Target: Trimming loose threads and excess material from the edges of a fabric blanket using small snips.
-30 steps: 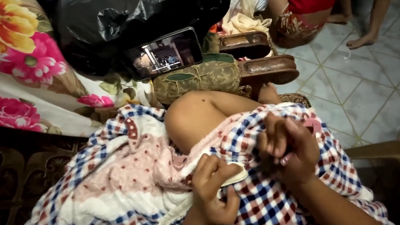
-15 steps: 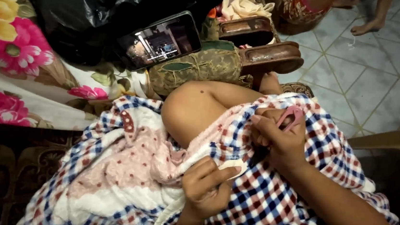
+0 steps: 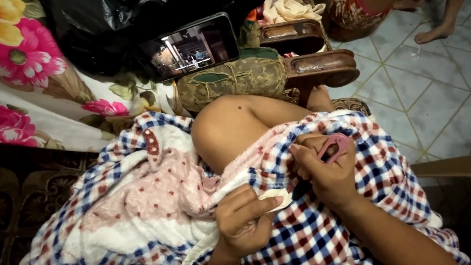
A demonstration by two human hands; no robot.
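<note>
Both hands work low on the lap, over a checked red, blue and white cloth (image 3: 346, 227) with a pink fleecy underside; the left hand (image 3: 242, 218) is curled, pinching a pale edge of the cloth between thumb and fingers; the right hand (image 3: 326, 171) is closed around a small pink clipper (image 3: 333, 147), its loop poking up above the knuckles, just above the pinched spot. A bare knee (image 3: 230, 126) pushes out from under the fabric, which drapes over both legs; beyond it a phone (image 3: 189, 46) with a lit screen leans against a black plastic bag (image 3: 104, 7), beside an olive patterned bag (image 3: 240, 79) and two brown sandals (image 3: 311, 51); a flowered sheet (image 3: 19, 68) lies to the left; across the tiled floor (image 3: 449, 94) another person's bare feet (image 3: 431, 33) show at the top edge.
</note>
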